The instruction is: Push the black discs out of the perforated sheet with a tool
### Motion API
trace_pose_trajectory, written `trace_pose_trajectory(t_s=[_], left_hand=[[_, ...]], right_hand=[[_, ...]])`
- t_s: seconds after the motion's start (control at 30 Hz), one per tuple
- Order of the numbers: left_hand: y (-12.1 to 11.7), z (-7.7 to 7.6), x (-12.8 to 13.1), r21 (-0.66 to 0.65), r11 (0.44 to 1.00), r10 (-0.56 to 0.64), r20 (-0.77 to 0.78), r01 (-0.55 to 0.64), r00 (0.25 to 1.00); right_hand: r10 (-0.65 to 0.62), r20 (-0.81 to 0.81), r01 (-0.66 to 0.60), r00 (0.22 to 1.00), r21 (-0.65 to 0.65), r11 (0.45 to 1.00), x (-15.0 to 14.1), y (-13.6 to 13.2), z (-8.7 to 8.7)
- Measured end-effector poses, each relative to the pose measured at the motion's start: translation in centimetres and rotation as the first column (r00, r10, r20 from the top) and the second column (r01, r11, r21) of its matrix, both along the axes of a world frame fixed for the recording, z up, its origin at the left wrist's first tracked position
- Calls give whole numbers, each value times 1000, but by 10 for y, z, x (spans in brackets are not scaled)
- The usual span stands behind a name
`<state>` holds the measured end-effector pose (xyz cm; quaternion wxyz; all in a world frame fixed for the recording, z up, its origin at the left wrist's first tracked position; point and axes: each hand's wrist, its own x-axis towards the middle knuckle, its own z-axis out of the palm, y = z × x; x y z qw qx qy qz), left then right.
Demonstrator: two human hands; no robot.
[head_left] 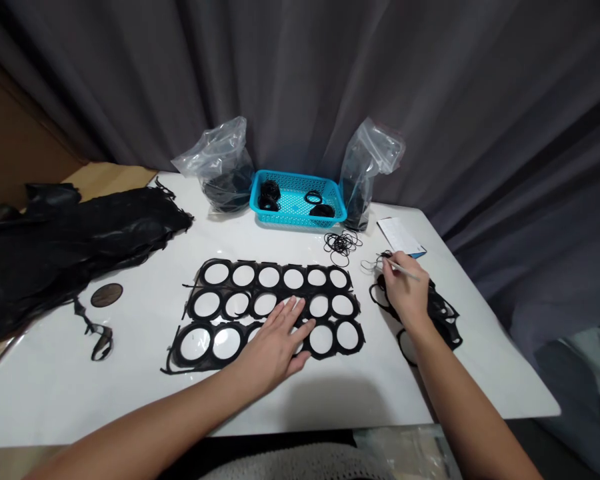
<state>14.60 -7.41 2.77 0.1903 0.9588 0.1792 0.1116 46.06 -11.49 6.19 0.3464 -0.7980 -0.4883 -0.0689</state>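
Observation:
My left hand (275, 343) lies flat with spread fingers on a black rubber sheet (275, 283), which is punched with rows of round holes. My right hand (405, 290) is shut on a slim silver pick (403, 269), whose tip points away to the right. Thin black rubber rings (373, 265) lie just beyond its fingertips. Under and beside that hand lies a punched black rubber scrap (437, 313), partly hidden by the wrist.
A turquoise plastic basket (297, 200) holds black rings, flanked by clear plastic bags (224, 167) (367, 170) with black contents. A tangle of thin rings (341, 247) and a white card (399, 237) lie nearby. Black rubber scrap (65, 250) is heaped at left on the white table (130, 393).

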Motion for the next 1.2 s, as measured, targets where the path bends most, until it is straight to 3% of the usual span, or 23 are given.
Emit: trace_pose_trajectory(t_s=[0.07, 0.1, 0.2, 0.3, 0.4, 0.5, 0.57, 0.77, 0.9, 1.07, 1.13, 1.2], left_hand=[[1, 3, -1, -69, 998, 7, 17, -6, 1000], [2, 6, -1, -131, 991, 25, 33, -20, 999], [11, 22, -1, -404, 910, 155, 113, -97, 981], [23, 42, -1, -698, 712, 284, 193, -71, 939], [30, 57, -2, -878, 475, 327, 233, 54, 916], [31, 65, -6, -944, 312, 361, 221, 106, 906], [31, 69, -10, -961, 255, 367, 200, 109, 908], [29, 69, -15, -968, 229, 304, 168, 99, 938], [27, 69, -17, -979, 192, 404, 148, 75, 903], [25, 81, -34, -978, 16, 513, 186, 208, 838], [24, 89, -43, -970, -29, 551, 187, 242, 813], [22, 97, -50, -962, -40, 579, 199, 272, 790]], right_hand=[[39, -316, -39, 948, 6, 999, -8, -3, 5], [83, -500, -93, 862, 5, 996, -18, -4, 7], [164, -895, -269, 416, 51, 962, -61, -9, 13], [154, -987, -386, 46, 125, 914, -101, -12, 22], [135, -980, -408, -144, 183, 894, -123, -13, 31], [123, -969, -406, -216, 204, 891, -131, -14, 37], [123, -965, -417, -232, 213, 883, -134, -15, 38], [192, -967, -412, -170, 247, 877, -144, -16, 42], [235, -959, -414, -159, 281, 866, -148, -14, 47], [220, -935, -433, -277, 326, 841, -155, -17, 51], [196, -919, -448, -342, 343, 825, -161, -19, 52], [178, -900, -457, -397, 362, 813, -168, -22, 54]])
